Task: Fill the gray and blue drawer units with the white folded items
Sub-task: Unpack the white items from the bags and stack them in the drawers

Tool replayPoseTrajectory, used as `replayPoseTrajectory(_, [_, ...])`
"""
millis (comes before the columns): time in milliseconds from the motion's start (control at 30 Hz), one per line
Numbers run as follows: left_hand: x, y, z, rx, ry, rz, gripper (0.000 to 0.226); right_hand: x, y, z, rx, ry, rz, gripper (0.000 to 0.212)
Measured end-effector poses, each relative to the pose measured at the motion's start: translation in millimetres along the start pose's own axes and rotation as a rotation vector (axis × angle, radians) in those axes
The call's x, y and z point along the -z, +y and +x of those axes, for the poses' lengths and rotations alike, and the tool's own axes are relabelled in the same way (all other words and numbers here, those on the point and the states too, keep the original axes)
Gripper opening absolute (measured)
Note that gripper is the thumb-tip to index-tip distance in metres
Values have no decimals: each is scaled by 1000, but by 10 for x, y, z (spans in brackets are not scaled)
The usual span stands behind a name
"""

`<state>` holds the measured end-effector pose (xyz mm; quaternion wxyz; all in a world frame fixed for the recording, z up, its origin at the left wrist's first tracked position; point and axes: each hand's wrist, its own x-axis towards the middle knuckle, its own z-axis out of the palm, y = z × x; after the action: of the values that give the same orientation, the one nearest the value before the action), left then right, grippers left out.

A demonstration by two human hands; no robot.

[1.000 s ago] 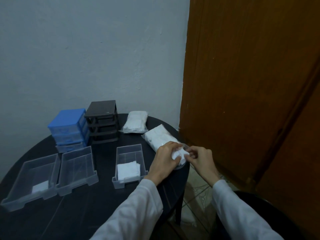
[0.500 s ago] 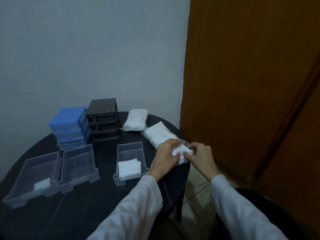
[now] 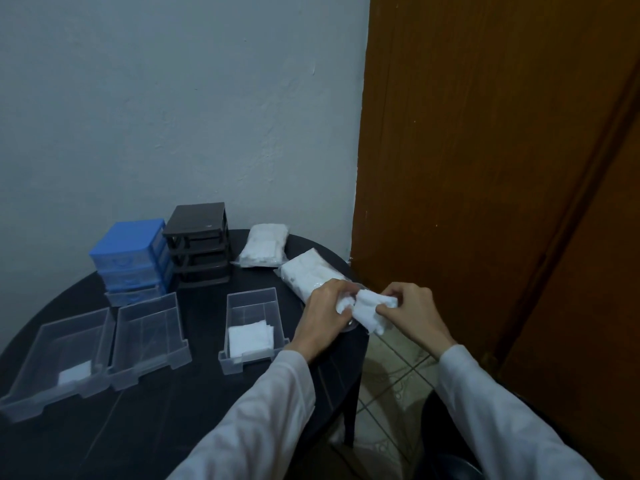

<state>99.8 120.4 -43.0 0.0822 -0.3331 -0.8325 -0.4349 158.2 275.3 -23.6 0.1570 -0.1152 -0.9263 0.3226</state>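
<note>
A blue drawer unit [image 3: 131,253] and a dark gray drawer unit [image 3: 199,242] stand at the back of the round black table [image 3: 145,407]. Three clear drawers lie pulled out on the table: the left drawer [image 3: 45,344] holds one white folded item, the middle drawer [image 3: 147,327] looks empty, the right drawer [image 3: 252,308] holds a white stack [image 3: 250,338]. At the table's right edge my left hand [image 3: 323,315] grips the open end of a plastic pack of white items [image 3: 310,273]. My right hand [image 3: 412,310] pinches a white folded item [image 3: 370,311] half out of it.
A second sealed pack of white items [image 3: 264,249] lies behind the first, beside the gray unit. A brown wooden door [image 3: 485,168] stands close on the right. Patterned floor tiles [image 3: 391,379] show beyond the table edge, and a dark round seat [image 3: 446,427] sits below my right arm.
My right hand has drawn the white folded item further out of the pack, to the right. My left hand stays gripping the pack's end.
</note>
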Motion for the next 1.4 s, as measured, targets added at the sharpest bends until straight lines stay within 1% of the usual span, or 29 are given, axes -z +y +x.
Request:
replayPoseTrajectory(167, [15, 37, -7, -26, -24, -3, 38, 210, 7, -46, 16, 53, 67, 6])
replayPoseTrajectory(267, [58, 98, -21, -28, -17, -75, 39, 303, -50, -47, 30, 66, 107, 11])
replayPoseTrajectory(333, [126, 132, -45, 10, 30, -140, 39, 325, -113, -38, 57, 71, 135, 13])
replayPoseTrajectory(433, [319, 124, -116, 59, 147, -182, 36, 284, -231, -37, 110, 61, 164, 14])
replayPoseTrajectory(567, [683, -61, -328, 110, 281, -138, 33, 113, -433, -14, 151, -6, 208, 18])
replayPoseTrajectory(667, [902, -267, -538, 202, 349, -98, 38, -63, -621, 15, 178, -81, 246, 21])
replayPoseTrajectory(733, [981, -400, -648, 266, 389, -78, 42, -197, -745, 34, 204, -97, 233, 22])
replayPoseTrajectory(900, [1012, -537, -797, 407, 364, -191, 48, -513, -995, 88, 296, -171, 216, 13])
replayPoseTrajectory(1000, [991, -577, -827, 448, 341, -277, 49, -641, -1090, 127, 344, -205, 238, 14])
replayPoseTrajectory(1233, [996, -476, -877, 428, 311, -413, 39, -902, -1276, 309, 388, -226, 139, 17])
replayPoseTrajectory(1400, [963, -573, -894, 428, 303, -404, 41, -1121, -1309, 418, 393, -277, 53, 17])
